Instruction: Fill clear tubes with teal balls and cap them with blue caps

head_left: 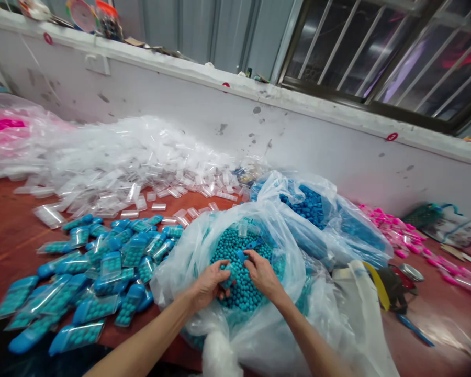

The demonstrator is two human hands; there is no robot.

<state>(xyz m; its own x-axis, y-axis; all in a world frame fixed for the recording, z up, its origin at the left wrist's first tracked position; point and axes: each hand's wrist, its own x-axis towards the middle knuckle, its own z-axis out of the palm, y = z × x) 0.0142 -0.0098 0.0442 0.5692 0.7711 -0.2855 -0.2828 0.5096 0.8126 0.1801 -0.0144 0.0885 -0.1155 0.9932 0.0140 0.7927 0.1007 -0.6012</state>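
Observation:
An open plastic bag full of small teal beads stands in the middle. Over the beads, my left hand is closed on a clear container with teal beads inside. Just to its right, my right hand pinches a small blue cap. The two hands are close together but apart. Another clear piece lies on the beads near the bag's far side. Filled containers with blue caps are heaped on the red table to the left.
Empty clear containers are piled along the wall. Behind the bead bag is a bag of blue caps. Pink pieces are spread at the right, near a blue pen-like item and a yellow-edged white bag.

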